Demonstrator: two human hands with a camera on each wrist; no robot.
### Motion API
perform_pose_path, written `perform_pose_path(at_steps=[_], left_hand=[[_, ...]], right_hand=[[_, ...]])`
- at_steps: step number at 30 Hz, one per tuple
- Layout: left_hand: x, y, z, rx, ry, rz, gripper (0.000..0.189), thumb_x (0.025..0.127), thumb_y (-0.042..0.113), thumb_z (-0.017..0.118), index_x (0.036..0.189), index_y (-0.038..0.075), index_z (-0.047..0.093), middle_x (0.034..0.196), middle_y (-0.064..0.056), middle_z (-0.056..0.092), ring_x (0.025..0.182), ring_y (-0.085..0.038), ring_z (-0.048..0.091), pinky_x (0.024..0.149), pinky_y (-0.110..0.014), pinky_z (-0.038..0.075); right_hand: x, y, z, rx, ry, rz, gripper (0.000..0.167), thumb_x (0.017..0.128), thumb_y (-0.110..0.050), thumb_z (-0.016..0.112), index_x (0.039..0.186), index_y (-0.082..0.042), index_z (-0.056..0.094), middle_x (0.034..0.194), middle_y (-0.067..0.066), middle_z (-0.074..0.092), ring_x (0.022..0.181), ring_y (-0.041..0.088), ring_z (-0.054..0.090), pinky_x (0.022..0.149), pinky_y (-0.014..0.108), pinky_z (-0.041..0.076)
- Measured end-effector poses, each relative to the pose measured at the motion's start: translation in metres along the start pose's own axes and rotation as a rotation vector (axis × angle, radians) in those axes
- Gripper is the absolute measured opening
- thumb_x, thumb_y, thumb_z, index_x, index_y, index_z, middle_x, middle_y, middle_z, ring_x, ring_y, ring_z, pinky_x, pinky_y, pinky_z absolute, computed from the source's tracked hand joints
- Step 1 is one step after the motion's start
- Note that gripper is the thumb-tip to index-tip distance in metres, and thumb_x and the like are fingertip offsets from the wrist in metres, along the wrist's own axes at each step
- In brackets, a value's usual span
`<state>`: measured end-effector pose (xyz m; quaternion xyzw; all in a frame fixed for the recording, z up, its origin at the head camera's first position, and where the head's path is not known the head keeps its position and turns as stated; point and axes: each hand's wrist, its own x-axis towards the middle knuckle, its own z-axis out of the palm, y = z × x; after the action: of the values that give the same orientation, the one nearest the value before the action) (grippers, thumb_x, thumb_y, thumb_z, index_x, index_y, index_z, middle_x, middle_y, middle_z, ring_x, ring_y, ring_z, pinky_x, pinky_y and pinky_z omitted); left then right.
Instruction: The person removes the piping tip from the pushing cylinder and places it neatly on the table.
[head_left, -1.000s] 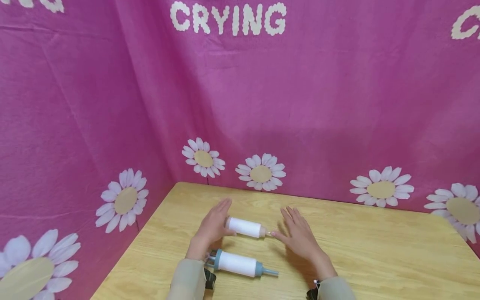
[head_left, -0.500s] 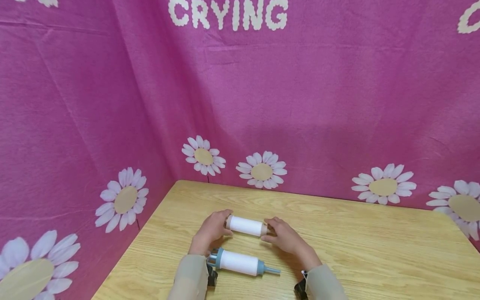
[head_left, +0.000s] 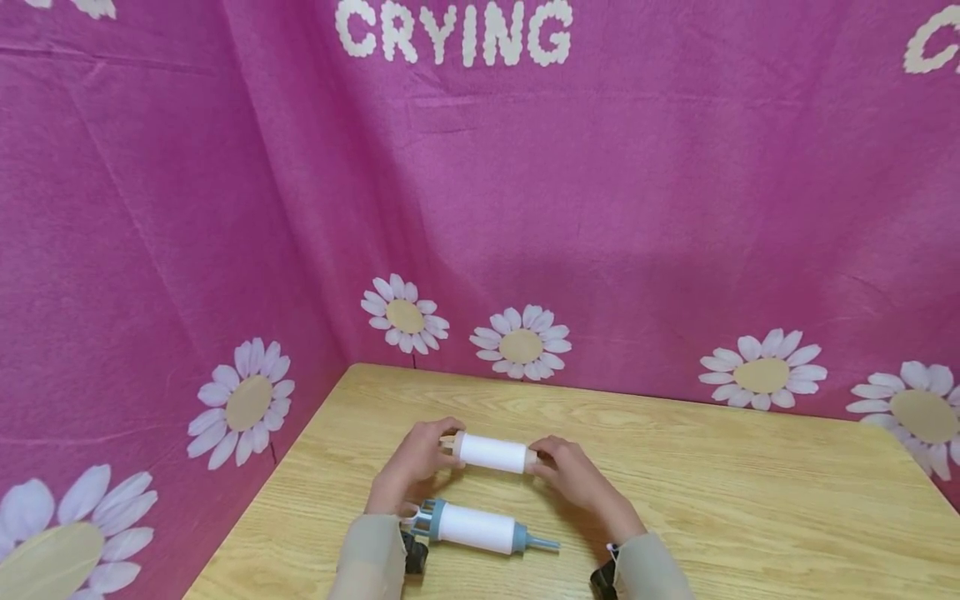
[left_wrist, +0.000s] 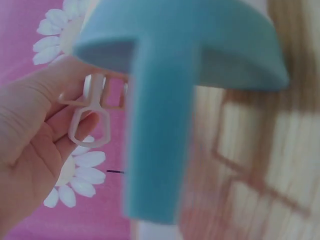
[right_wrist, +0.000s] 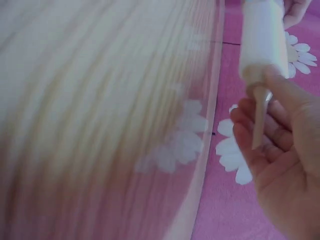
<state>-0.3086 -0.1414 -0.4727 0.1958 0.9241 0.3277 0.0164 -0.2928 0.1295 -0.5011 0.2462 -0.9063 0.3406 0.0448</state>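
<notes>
A syringe with a white barrel and beige ends [head_left: 491, 453] lies sideways between the two hands. My left hand [head_left: 413, 460] grips its left end, where a pale looped handle [left_wrist: 91, 125] shows in the left wrist view. At the other end, my right hand [head_left: 573, 473] holds the beige collar. The right wrist view shows that thumb against the barrel's end and the fingers curled behind the thin beige nozzle [right_wrist: 259, 117]. Nearer to me, a second syringe with a white barrel and blue-grey ends [head_left: 477, 527] rests on the table, its handle beside the left wrist.
The wooden table [head_left: 735, 500] reaches back to a pink cloth [head_left: 637, 183] printed with daisies and letters. More of this cloth hangs on the left. A blue-grey collar [left_wrist: 165, 45] fills much of the left wrist view, close to the camera.
Both hands were spread at either side of the beige-ended syringe. They have come inward, and their fingers have curled round its ends. The blue-grey syringe stays where it was.
</notes>
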Motion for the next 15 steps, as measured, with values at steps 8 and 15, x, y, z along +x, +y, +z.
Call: perform_pose_path(at_steps=[8,15], left_hand=[[-0.002,0.013,-0.01,-0.031,0.05,0.073,0.048,0.078,0.018,0.083,0.122,0.01,0.064,0.121,-0.012,0.07,0.113,-0.031,0.066,0.095,-0.046,0.055],[-0.005,0.023,-0.009,-0.032,0.067,0.1,0.048,0.079,0.021,0.082,0.123,0.012,0.064,0.122,-0.009,0.069,0.114,-0.031,0.065,0.095,-0.046,0.055]], right_hand=[[-0.01,0.001,-0.013,0.075,0.065,-0.011,0.032,0.092,-0.027,0.066,0.115,-0.005,0.067,0.106,0.005,0.068,0.097,0.019,0.064,0.086,0.032,0.057],[-0.018,0.004,-0.018,0.072,0.143,-0.063,0.034,0.09,-0.029,0.068,0.114,-0.004,0.067,0.104,0.005,0.069,0.095,0.02,0.066,0.084,0.038,0.059]])
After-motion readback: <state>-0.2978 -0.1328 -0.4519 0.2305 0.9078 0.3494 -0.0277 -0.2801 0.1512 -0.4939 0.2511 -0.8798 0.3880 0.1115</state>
